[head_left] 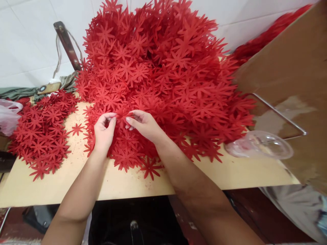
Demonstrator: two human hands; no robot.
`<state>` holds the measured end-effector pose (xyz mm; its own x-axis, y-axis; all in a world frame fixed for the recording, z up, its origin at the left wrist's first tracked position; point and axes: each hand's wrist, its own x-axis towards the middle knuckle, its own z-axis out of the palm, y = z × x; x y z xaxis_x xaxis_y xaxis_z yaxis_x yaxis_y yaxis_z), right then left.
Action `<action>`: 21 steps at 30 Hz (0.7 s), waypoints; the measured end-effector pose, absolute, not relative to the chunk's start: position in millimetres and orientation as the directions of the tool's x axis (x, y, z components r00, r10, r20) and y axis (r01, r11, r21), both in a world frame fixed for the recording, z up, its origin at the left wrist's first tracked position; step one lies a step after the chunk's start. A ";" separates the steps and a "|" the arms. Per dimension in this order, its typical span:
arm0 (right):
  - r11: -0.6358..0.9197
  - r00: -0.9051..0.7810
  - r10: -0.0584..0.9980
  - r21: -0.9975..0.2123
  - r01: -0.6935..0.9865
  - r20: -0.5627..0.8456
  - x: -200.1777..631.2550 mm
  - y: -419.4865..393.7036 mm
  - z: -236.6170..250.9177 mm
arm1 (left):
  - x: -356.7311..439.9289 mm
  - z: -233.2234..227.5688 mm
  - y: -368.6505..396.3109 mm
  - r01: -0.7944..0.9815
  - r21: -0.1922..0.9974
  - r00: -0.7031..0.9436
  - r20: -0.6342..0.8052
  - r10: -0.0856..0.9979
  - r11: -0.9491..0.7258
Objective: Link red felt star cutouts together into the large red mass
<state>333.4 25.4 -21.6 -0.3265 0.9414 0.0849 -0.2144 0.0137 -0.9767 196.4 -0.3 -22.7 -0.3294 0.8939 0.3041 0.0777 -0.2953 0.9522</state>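
A red flower-shaped cutout (122,115) with narrow petals is stretched between my two hands, in front of a large heap of like red cutouts (163,75). My left hand (104,132) pinches its left side between thumb and forefinger. On the right side, my right hand (145,125) pinches it the same way, its other fingers curled. Since the piece matches the heap behind it in colour, its outline is hard to make out. One loose cutout (77,129) lies on the table left of my left hand, and another (150,167) lies near the front edge.
A smaller pile of red cutouts (42,132) covers the table's left side, beside a plastic bag (9,115). A clear plastic container (260,145) lies at the right, against a cardboard box (283,68). The pale tabletop (122,187) ends just before my body. White tiles (28,37) stand behind.
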 end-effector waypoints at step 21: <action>0.332 -0.144 0.937 -0.940 0.076 0.319 331.8 21.4 -24.7 | 198.1 -18.8 -8.8 0.435 0.798 -0.144 0.519 0.843 -0.418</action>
<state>331.8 21.4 -24.7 -0.1442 0.9368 0.3187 0.0757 0.3316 -0.9404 198.1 -8.8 -18.8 -0.1435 0.8425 0.5192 0.4347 -0.4176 0.7979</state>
